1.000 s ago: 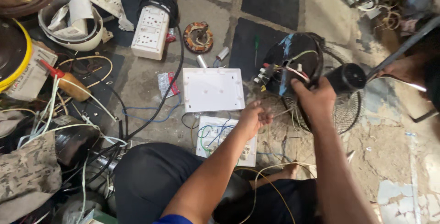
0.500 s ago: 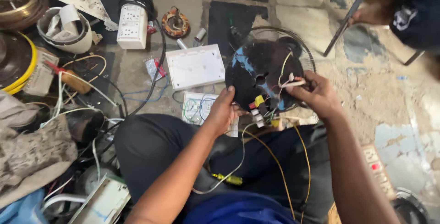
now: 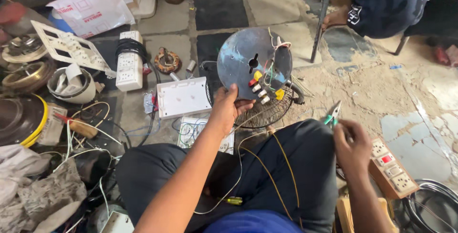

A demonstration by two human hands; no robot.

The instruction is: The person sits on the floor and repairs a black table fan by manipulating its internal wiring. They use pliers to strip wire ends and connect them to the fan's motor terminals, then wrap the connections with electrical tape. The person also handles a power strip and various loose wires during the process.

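My left hand [image 3: 228, 105] grips the lower rim of a round dark metal fan base plate [image 3: 243, 56], held upright above my lap. Coloured push buttons [image 3: 260, 85] and loose wires [image 3: 274, 66] sit on its right side. Behind it lies a wire fan guard [image 3: 272, 111] on the floor. My right hand [image 3: 352, 140], lower right over my knee, holds green-handled pliers [image 3: 332, 116] pointing up. Thin yellow wires [image 3: 276, 166] trail from the plate across my dark trousers.
A white switch box [image 3: 183, 97] and a wired board [image 3: 193, 128] lie ahead. A white extension board [image 3: 129, 63] and copper coil [image 3: 167, 61] sit beyond. A wooden socket board [image 3: 393, 168] is at right. Another person [image 3: 391, 4] sits at the back right. Clutter fills the left.
The view has shifted. My right hand has left the fan plate and dropped to the lower right with the pliers. My left hand now holds the plate alone, turned upright.
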